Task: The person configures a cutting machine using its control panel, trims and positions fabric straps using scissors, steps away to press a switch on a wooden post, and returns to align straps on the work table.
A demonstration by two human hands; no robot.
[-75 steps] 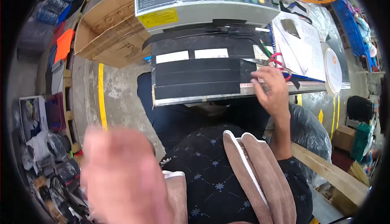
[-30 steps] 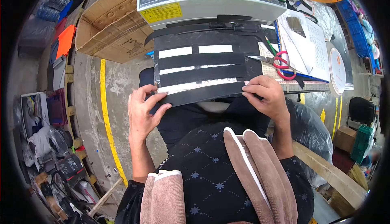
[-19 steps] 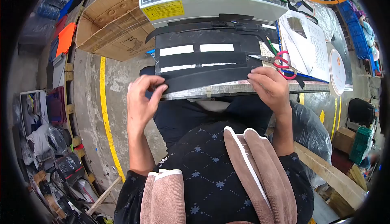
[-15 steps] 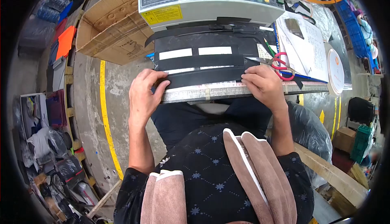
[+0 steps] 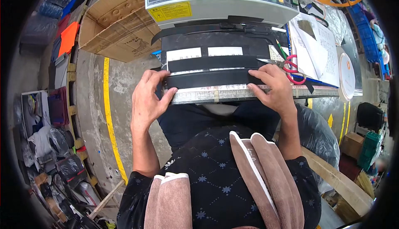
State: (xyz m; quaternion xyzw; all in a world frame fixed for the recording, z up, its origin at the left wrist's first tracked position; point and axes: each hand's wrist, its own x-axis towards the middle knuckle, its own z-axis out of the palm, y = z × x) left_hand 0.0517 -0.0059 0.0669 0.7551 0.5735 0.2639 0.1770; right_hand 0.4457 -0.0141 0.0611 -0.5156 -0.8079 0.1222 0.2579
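Observation:
A black strip (image 5: 208,79) lies lengthwise across the near part of a dark work board, just above a ruler (image 5: 232,94) along the board's front edge. At its left end is my left hand (image 5: 150,94), with the index finger at the upper edge and the thumb at the lower. My right hand (image 5: 272,85) has the opposite end between finger and thumb in the same way. Beyond lies another black strip (image 5: 208,64), with white labels (image 5: 225,51) behind it. Red-handled scissors (image 5: 294,69) rest beside my right hand, blades pointing left.
A machine (image 5: 224,9) with switches and coloured buttons stands at the back. Papers (image 5: 318,50), a green pencil (image 5: 280,48) and a round white reel (image 5: 346,76) lie to the right. An open cardboard box (image 5: 120,29) stands at the back left.
The view has shifted slightly, so the bench appears farther right. On both hands the thumb and index finger have spread a little wider across the near black strip.

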